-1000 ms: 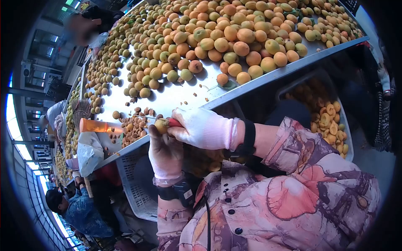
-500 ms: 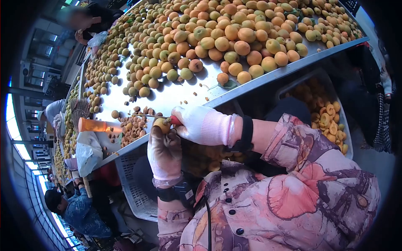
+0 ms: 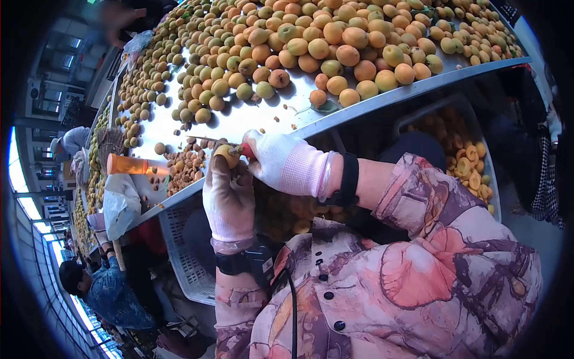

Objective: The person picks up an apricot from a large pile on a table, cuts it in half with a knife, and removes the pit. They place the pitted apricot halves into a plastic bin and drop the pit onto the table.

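My left hand (image 3: 229, 194), in a light knitted glove with stained fingers, grips a yellow-green apricot (image 3: 226, 157) by the table's front edge. My right hand (image 3: 278, 158), gloved too, is closed around the red handle (image 3: 246, 150) of a small knife. Its thin blade (image 3: 204, 139) points left along the far side of the apricot. Just beyond my left hand, a heap of brown apricot pits (image 3: 184, 169) lies on the metal table (image 3: 239, 122). Whole apricots (image 3: 335, 51) in green to orange cover much of the tabletop.
An orange plastic cup (image 3: 127, 164) lies near the pits, beside a white plastic bag (image 3: 122, 200). Below the edge stand a white crate (image 3: 179, 239) and another crate holding halved apricots (image 3: 469, 164). A person in blue (image 3: 116, 293) works at the left.
Both hands, with the apricot and knife, have moved slightly up and left in the view. The view itself has shifted a little. Both hands keep their grip.
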